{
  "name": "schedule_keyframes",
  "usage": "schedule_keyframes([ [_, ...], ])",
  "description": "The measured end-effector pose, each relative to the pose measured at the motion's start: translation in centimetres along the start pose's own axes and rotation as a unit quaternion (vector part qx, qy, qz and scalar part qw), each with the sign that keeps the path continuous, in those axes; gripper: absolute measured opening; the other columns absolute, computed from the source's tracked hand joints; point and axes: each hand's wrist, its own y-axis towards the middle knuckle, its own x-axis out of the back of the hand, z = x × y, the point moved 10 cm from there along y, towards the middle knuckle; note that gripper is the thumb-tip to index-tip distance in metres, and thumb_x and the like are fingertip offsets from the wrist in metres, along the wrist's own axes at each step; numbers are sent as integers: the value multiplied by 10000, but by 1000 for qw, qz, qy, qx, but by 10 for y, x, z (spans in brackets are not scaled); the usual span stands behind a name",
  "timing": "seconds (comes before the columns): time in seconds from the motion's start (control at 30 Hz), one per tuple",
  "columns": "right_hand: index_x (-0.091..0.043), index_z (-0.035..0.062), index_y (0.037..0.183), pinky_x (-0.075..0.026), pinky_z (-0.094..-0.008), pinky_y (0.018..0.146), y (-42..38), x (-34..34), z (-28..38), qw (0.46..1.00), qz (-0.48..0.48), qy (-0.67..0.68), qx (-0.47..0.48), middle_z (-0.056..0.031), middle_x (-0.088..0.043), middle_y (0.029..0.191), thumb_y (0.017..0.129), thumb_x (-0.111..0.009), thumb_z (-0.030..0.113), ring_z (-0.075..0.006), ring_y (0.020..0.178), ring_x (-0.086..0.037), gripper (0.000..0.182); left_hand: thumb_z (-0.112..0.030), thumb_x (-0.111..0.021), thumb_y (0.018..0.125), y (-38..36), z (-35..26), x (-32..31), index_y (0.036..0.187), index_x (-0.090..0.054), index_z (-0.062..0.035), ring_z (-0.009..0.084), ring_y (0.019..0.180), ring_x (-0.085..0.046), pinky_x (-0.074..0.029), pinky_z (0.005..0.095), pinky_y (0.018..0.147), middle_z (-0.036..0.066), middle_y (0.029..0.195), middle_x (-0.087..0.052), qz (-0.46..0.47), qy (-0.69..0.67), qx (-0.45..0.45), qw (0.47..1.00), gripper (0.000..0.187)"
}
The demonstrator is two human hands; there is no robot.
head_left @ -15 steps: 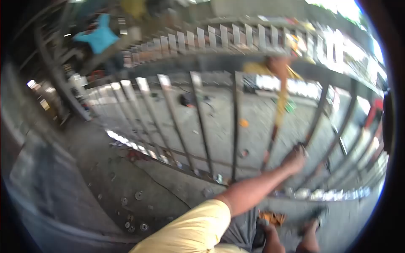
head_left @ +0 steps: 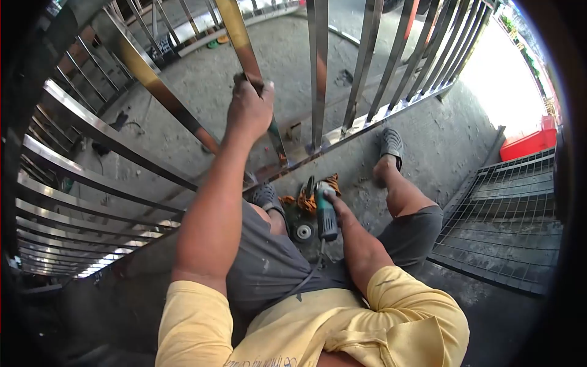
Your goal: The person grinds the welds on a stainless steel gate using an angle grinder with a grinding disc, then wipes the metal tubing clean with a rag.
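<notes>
My left hand (head_left: 251,110) is closed round an upright metal bar (head_left: 236,30) of a shiny railing, its fingers partly hidden behind the bar. Lower down, between my feet, my right hand (head_left: 331,197) grips a green and black angle grinder (head_left: 327,219), whose cord runs back over my lap. The grinder is held apart from the bar my left hand grips. Beside the tool lies an orange and black patterned cloth (head_left: 307,199). A round disc (head_left: 303,232) rests on the floor next to my shoe.
The railing's bottom rail (head_left: 361,126) crosses in front of my feet, and more bars (head_left: 92,189) stretch away at left. A wire mesh panel (head_left: 501,214) is at right, with a red container (head_left: 531,139) behind it. Concrete floor (head_left: 293,55) shows between the bars.
My view has swung down and to the right, bringing my right hand and the grinder into sight. My left hand is still on a railing bar.
</notes>
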Motion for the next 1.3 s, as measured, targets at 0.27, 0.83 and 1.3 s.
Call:
schedule_keyframes([
  [0.27,-544,31,1152,-586,-514,685,50,-8,23,945,152,267,111,-154,-643,828,870,-644,548,-324,692,-657,597,-425,-566,925,-38,4,-15,1213,-482,36,441,1082,-612,-493,488,923,311,1130,-629,219,260,123,932,550],
  [0.83,-554,75,989,-564,-470,745,74,-48,-29,861,20,505,52,-96,-634,815,892,-633,479,-281,717,-651,423,-187,-560,810,-307,52,-155,1103,-684,-25,347,1000,-687,-528,449,807,196,1065,-706,771,365,-75,517,357],
  [1.3,-621,85,1073,-552,-533,743,-49,-74,5,988,78,92,97,-96,-654,953,957,-544,510,-265,931,-652,447,-126,-571,840,-205,-48,85,967,-671,-42,112,552,-545,-471,285,540,30,698,-587,340,28,230,911,183],
])
